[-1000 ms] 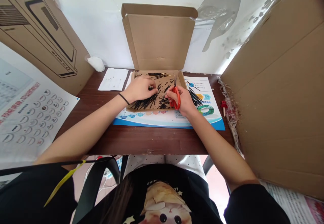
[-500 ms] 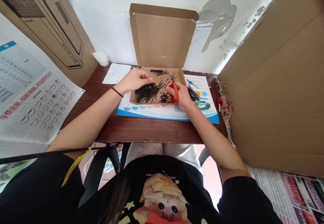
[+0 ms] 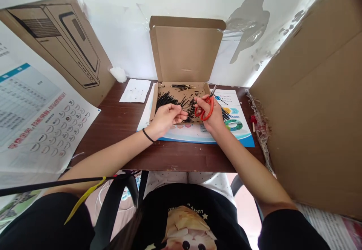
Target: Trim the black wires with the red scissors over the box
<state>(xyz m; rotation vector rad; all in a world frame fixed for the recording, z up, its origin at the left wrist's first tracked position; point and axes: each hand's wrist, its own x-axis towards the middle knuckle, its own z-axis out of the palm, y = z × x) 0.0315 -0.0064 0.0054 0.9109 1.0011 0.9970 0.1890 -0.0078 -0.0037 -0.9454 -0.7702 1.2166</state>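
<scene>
Red-handled scissors (image 3: 204, 111) rest in my right hand (image 3: 212, 116), their blades angled up and to the right. My left hand (image 3: 167, 118) is pinched near the front edge of an open cardboard box (image 3: 187, 116); whatever is between its fingertips is too small to make out. Inside the box, a pile of thin black wire-like strips (image 3: 166, 99) lies at the left, partly behind my left hand. Short black bits (image 3: 191, 111) are scattered in the middle. A smaller bundle of strips with gold-coloured ends (image 3: 181, 87) lies near the back.
More black strips (image 3: 225, 114) lie right of the box on a printed sheet (image 3: 243, 138). White paper (image 3: 135, 90) with dark specks is at the left. Large cardboard (image 3: 308, 103) walls the right side; a printed carton (image 3: 60, 42) stands left. A small red object (image 3: 253, 120) is near the right edge.
My left hand has moved right and toward me, from over the strip pile to the box's front. In my right hand the scissors have turned, blades now leaning right. The view has shifted slightly.
</scene>
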